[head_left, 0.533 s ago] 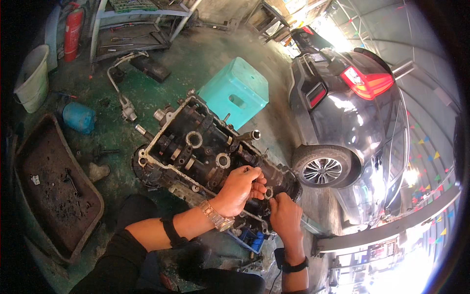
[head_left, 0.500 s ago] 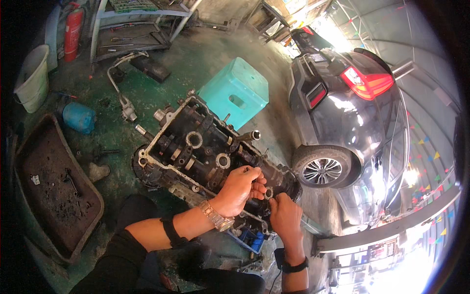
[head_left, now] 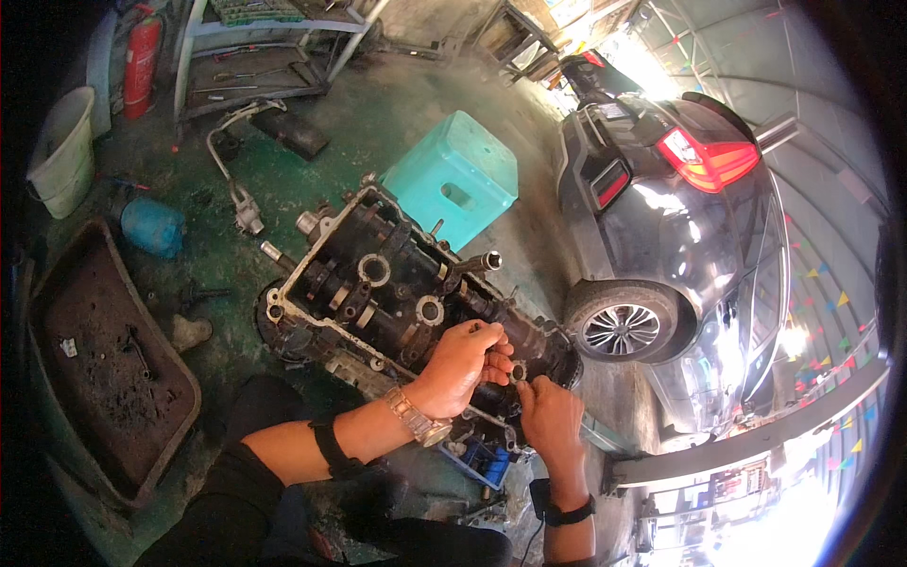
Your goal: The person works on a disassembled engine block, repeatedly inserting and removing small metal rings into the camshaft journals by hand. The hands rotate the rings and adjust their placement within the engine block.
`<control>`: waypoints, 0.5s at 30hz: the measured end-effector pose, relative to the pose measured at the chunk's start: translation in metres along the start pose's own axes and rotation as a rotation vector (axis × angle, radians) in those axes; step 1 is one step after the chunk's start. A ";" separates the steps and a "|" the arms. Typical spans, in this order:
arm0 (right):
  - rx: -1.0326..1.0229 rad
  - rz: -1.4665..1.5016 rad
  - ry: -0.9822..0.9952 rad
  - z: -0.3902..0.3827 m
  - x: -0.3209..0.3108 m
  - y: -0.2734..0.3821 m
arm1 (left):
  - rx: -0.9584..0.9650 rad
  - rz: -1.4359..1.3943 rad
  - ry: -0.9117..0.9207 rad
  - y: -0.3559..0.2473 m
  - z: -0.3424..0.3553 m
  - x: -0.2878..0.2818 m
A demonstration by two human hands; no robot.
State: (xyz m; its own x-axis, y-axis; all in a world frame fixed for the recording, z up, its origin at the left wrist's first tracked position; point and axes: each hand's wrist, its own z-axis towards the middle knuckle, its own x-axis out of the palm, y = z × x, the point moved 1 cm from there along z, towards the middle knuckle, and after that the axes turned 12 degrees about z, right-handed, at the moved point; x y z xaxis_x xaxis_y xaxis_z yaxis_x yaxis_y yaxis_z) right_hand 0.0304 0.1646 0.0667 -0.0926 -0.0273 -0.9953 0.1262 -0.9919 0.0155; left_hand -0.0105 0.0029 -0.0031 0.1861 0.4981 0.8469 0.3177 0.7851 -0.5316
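An engine cylinder head lies at an angle in front of me, with its camshafts and round plug-tube openings exposed. My left hand, wearing a metal watch, is over its right half. The fingers curl in, thumb against forefinger, and whatever they hold is hidden. Close by, my right hand is at the engine's near right edge. Its thumb and forefinger press together beside a small pale ring, which lines up with the other openings. I cannot make out what is in that pinch.
A turquoise plastic stool stands behind the engine, touching or close to it. A dark car is parked at right. To the left are a dirty tray with tools, a blue jug, a bucket and a fire extinguisher.
Almost nothing differs. Both hands stay at the same spot on the engine, with my right hand perhaps shifted very slightly.
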 end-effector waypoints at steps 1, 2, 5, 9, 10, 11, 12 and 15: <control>0.008 -0.002 0.004 0.000 0.000 -0.001 | -0.003 0.001 0.000 0.000 0.000 0.000; 0.008 -0.002 0.004 0.000 0.000 -0.001 | -0.005 0.001 -0.001 0.000 0.000 0.000; -0.061 0.114 -0.072 -0.004 0.000 -0.004 | -0.011 0.001 -0.006 0.002 0.002 -0.001; -0.089 0.134 -0.100 -0.007 0.003 -0.006 | -0.012 -0.008 0.001 0.006 0.003 -0.002; -0.079 0.103 -0.094 -0.006 0.003 -0.005 | -0.009 -0.013 0.008 0.006 0.004 -0.002; -0.071 0.073 -0.089 -0.004 0.004 -0.005 | -0.008 -0.011 0.008 0.006 0.004 -0.002; -0.048 0.056 -0.064 -0.003 0.004 -0.004 | -0.007 -0.008 0.007 0.006 0.004 -0.003; 0.004 0.024 -0.011 -0.001 0.003 -0.004 | -0.011 -0.004 0.004 0.005 0.003 -0.002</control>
State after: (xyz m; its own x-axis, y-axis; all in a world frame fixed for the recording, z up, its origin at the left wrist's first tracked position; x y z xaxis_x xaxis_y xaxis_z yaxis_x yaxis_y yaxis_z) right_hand 0.0307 0.1681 0.0641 -0.1001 -0.0523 -0.9936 0.1249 -0.9914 0.0396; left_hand -0.0122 0.0074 -0.0075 0.1885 0.4936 0.8491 0.3286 0.7830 -0.5281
